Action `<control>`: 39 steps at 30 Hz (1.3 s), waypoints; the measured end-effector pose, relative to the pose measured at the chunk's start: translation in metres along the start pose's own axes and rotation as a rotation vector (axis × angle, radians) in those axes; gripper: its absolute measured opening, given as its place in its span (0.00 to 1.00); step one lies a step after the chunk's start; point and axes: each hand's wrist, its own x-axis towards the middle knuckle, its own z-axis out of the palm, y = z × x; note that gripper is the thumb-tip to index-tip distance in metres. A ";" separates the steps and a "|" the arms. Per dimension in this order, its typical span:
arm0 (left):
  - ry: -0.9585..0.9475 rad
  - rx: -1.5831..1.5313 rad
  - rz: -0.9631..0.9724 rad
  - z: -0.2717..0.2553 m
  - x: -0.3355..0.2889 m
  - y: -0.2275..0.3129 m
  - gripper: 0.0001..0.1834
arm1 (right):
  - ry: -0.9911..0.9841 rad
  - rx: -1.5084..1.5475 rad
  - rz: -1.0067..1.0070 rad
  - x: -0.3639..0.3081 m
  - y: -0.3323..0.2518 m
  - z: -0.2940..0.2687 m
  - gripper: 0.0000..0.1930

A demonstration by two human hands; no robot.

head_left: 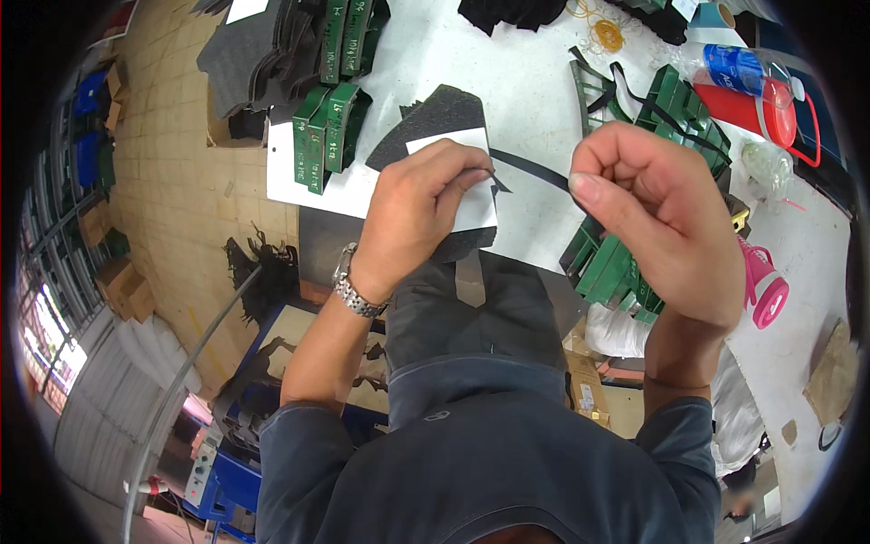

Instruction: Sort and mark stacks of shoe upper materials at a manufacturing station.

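A thin black strip (533, 170) runs stretched between my two hands above the white table. My left hand (419, 195), with a metal watch at the wrist, is closed in a pinch at the strip's left end, where a short pointed tail sticks out. My right hand (666, 213) pinches the strip's other end between thumb and forefinger. Under my left hand lies a white card (473, 213), on top of a dark grey felt-like piece (442, 113) at the table's near edge. My left fingers partly cover the card; whether they also grip it is hidden.
Green blocks (328, 131) with handwriting stand left, beside stacked grey sheets (245, 59). More green blocks (616, 263) sit right, black strips draped over some. Farther right are a plastic bottle (739, 71), a red container (775, 113) and a pink roll (770, 302). The table (426, 45) is white.
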 end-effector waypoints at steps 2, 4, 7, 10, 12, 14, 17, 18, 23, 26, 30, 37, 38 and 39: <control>-0.027 0.027 0.042 0.001 0.000 -0.002 0.07 | 0.012 0.040 -0.008 0.005 -0.003 0.006 0.04; 0.012 -0.002 0.005 0.005 -0.002 0.001 0.10 | 0.026 0.083 -0.014 0.010 -0.004 0.017 0.04; 0.074 -0.050 -0.080 0.003 -0.007 0.002 0.17 | 0.035 0.010 -0.078 0.016 0.008 0.047 0.02; 0.067 -0.027 0.014 0.000 -0.007 -0.002 0.12 | 0.154 -0.227 -0.219 0.011 0.013 0.077 0.03; 0.059 -0.059 0.093 0.001 -0.005 -0.009 0.11 | 0.253 -0.364 -0.305 0.012 0.026 0.093 0.05; 0.084 -0.107 0.123 0.005 -0.007 -0.015 0.13 | 0.287 -0.385 -0.371 0.012 0.040 0.095 0.05; 0.146 -0.012 0.167 0.005 -0.012 -0.026 0.15 | 0.431 -0.120 -0.229 0.010 0.065 0.085 0.10; 0.125 -0.052 0.132 0.005 -0.012 -0.025 0.17 | 0.454 -0.174 -0.249 0.011 0.074 0.072 0.14; 0.114 -0.057 0.160 0.004 -0.008 -0.023 0.16 | 0.234 -0.218 -0.368 0.036 0.101 0.048 0.17; 0.136 -0.051 0.186 0.004 -0.010 -0.026 0.15 | 0.223 -0.171 -0.482 0.048 0.113 0.049 0.13; 0.139 -0.016 0.161 0.002 -0.017 -0.035 0.15 | 0.205 0.286 -0.398 0.060 0.116 0.062 0.05; 0.336 -0.122 0.413 0.019 -0.021 -0.047 0.18 | 0.177 0.048 -0.249 0.063 0.117 0.073 0.05; 0.323 -0.090 0.428 0.018 -0.020 -0.047 0.19 | 0.178 0.047 -0.245 0.064 0.116 0.072 0.05; 0.321 -0.094 0.426 0.018 -0.021 -0.045 0.19 | 0.176 -0.061 -0.300 0.067 0.112 0.069 0.07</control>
